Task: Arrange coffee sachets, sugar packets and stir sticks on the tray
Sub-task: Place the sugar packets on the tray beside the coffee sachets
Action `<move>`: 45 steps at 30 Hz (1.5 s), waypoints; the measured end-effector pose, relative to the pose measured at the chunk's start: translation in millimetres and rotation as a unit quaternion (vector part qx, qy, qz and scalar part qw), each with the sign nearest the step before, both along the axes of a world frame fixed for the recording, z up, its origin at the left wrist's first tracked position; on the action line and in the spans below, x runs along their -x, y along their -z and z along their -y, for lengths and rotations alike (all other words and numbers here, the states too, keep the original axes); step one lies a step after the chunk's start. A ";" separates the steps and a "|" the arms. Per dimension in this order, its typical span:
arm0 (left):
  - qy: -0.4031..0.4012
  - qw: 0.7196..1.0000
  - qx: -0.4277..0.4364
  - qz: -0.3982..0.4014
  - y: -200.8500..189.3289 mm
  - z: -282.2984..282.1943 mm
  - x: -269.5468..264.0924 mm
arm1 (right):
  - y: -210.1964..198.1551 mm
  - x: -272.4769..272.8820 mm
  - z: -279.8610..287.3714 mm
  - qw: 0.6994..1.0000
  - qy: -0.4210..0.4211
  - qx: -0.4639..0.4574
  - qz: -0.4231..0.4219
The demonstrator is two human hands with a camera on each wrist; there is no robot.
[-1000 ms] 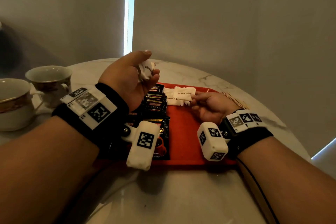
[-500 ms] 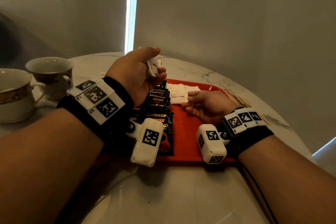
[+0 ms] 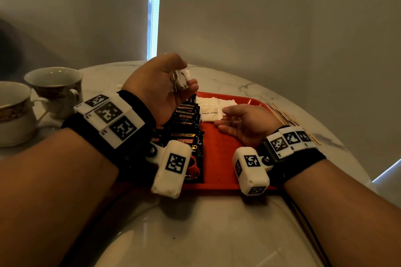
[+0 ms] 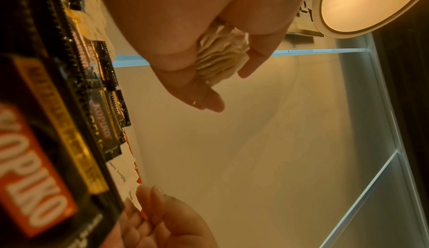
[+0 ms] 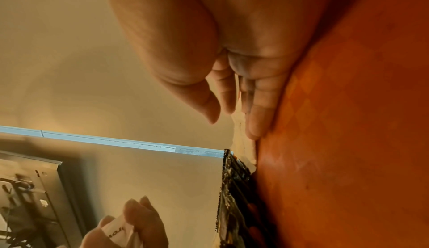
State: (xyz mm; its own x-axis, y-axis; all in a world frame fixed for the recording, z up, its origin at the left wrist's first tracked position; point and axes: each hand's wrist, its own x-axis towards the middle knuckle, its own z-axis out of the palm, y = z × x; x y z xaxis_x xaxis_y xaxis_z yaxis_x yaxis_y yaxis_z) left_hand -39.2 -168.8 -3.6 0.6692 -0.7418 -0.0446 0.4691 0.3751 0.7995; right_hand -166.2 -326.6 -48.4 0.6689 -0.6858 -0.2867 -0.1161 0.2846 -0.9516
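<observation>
- hard to see stuff first: stir sticks (image 3: 282, 112) are only partly visible behind the right hand (image 3: 247, 123), just thin pale lines on the desk (image 3: 217, 234) off the tray's 2 o'clock corner. can't count them
- left forearm + wrist cam block cover the left side of the red tray (image 3: 219, 158) in the head view, so no idea what's on that part
- coffee sachets (image 3: 186, 119) (black, KOPIKO print) lie overlapped in a row running 6 to 12 on the tray, nearest one half hidden by the left wrist cam; in the left wrist view they're blurry up close (image 4: 58, 123)
- left hand (image 3: 160, 86) is raised above the 12 o'clock end of the sachet row, fingers + thumb curled round a bunch of white sugar packets (image 3: 180, 78); left wrist view shows the packet edges fanned between thumb and fingers (image 4: 218, 59). number of packets: can't tell
- more sugar packets on the tray (image 3: 213, 107) at about 12, just right of the sachets, one reads "brown sugar"
- right hand lies low on the tray, palm facing left, fingers straight-ish and relaxed, tips touching the near edge of those tray packets, gripping nothing; right wrist view (image 5: 243, 96) shows the same
- two teacups (image 3: 54, 89) on the desk at 9 o'clock, left one cut off by the frame
</observation>
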 end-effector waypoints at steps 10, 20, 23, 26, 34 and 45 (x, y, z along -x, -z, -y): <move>0.033 0.999 -0.020 0.021 1.1 -0.1 1.6 | -2.5 1.2 2.3 1.000 -0.002 0.001 -0.012; 0.047 0.998 -0.027 0.022 6.7 1.6 2.1 | -19.6 3.3 4.2 0.998 0.025 0.014 0.061; 0.060 0.998 -0.009 0.017 5.8 1.0 4.2 | -32.3 12.2 0.2 0.990 0.009 0.007 0.139; 0.078 0.997 0.001 0.026 6.2 1.5 6.9 | -37.4 21.7 -10.2 0.985 -0.040 0.043 0.161; 0.071 0.996 0.003 0.055 8.0 3.2 17.9 | -31.9 23.0 -26.1 0.979 -0.093 0.115 0.140; 0.112 0.990 -0.012 0.085 10.2 2.3 18.8 | -35.3 23.5 -34.6 0.982 -0.058 0.116 0.133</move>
State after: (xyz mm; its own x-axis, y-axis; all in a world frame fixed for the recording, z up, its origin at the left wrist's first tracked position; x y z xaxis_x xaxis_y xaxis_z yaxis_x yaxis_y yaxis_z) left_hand -58.0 -171.1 -13.8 0.4878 -0.8722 0.0366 0.3953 0.2581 0.8815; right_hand -189.7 -292.0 -13.2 0.7767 -0.6264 0.0650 0.1273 0.0550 -0.9903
